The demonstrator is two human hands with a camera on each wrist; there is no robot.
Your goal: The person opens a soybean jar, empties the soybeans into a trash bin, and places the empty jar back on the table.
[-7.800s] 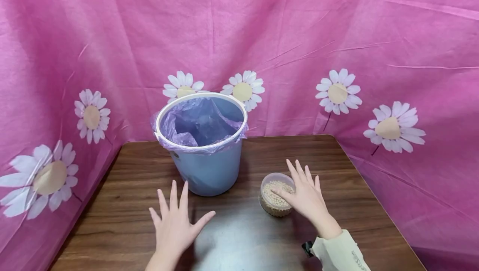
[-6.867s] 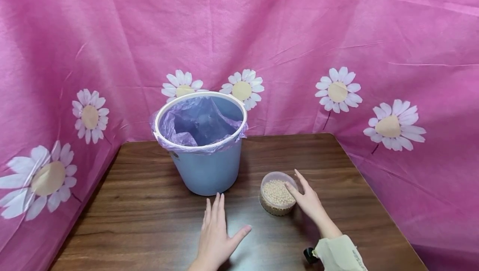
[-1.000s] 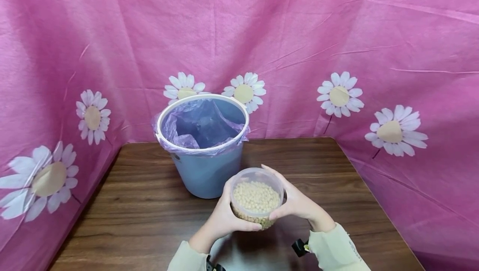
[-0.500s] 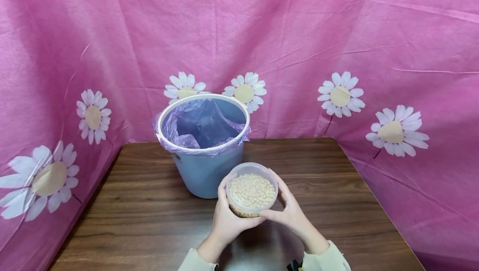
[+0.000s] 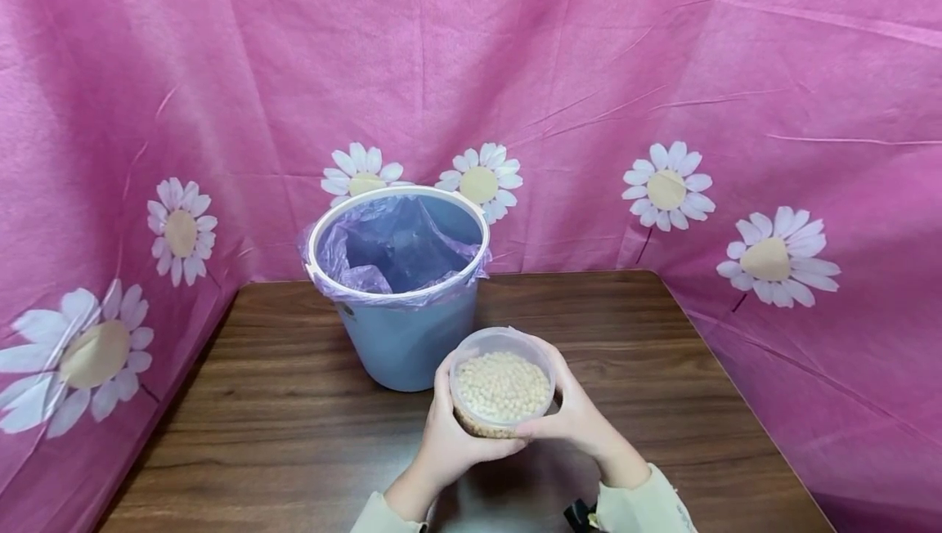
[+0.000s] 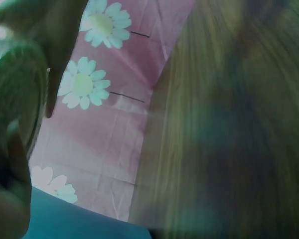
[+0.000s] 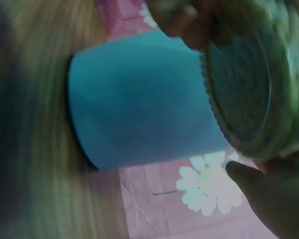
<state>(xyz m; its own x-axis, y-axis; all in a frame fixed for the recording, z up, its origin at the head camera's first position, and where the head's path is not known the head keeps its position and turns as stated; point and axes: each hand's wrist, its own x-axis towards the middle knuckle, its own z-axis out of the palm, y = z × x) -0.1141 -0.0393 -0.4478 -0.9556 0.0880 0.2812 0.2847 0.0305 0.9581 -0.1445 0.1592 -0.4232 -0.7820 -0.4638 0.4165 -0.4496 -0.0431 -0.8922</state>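
Note:
Both hands hold a clear round plastic tub [image 5: 500, 340] filled with pale round beans [image 5: 504, 387]. My left hand [image 5: 450, 441] grips its left side, thumb across the front. On the other side my right hand [image 5: 577, 418] curls round the tub, its thumb at the front near the left thumb. The tub is roughly upright, raised over the table; its underside [image 7: 241, 94] shows in the right wrist view. Just behind and left of it stands a blue bucket [image 5: 412, 345], with a purple plastic bag [image 5: 334, 259] lining it under a white rim.
The brown wood-grain table [image 5: 257, 402] carries the bucket towards its back left. A pink cloth [image 5: 574, 91] with printed daisies hangs behind the table and along both sides.
Earlier the tub stood on the table at the right, with both hands spread. It has since been lifted leftward between both hands; in the last half second it came slightly nearer me.

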